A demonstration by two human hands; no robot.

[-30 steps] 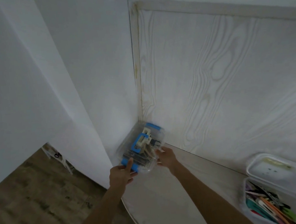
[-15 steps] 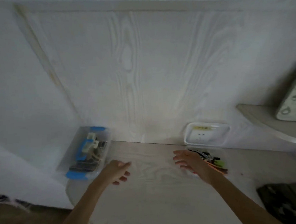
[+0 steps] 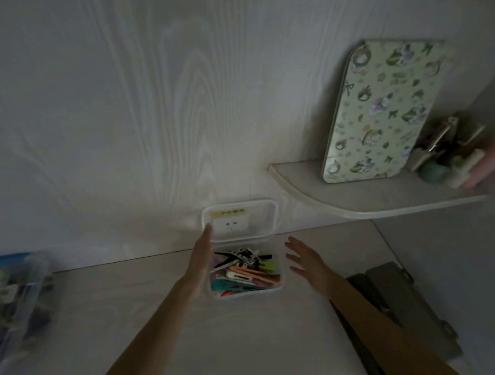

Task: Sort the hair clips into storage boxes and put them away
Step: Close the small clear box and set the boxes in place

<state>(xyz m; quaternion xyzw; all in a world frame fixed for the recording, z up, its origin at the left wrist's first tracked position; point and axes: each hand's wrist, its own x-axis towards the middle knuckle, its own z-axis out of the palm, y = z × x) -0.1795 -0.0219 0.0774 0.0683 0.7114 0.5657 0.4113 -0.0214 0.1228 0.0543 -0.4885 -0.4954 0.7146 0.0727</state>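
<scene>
Head view: open box of coloured clips at centre of tabletop, lid tipped back against wall. Left hand stretched flat along box's left side, fingertip at lid's edge, holding nothing. Right hand spread wide, just right of box, apart from it. Step in hand, judging by this: closing this box. Next move calls for folding lid down over clips and pressing it shut, both hands steadying the sides. Second, blue-handled box at far left, cut off by frame and blurred; contents unreadable. Shelf clutter at right also smeared.
</scene>
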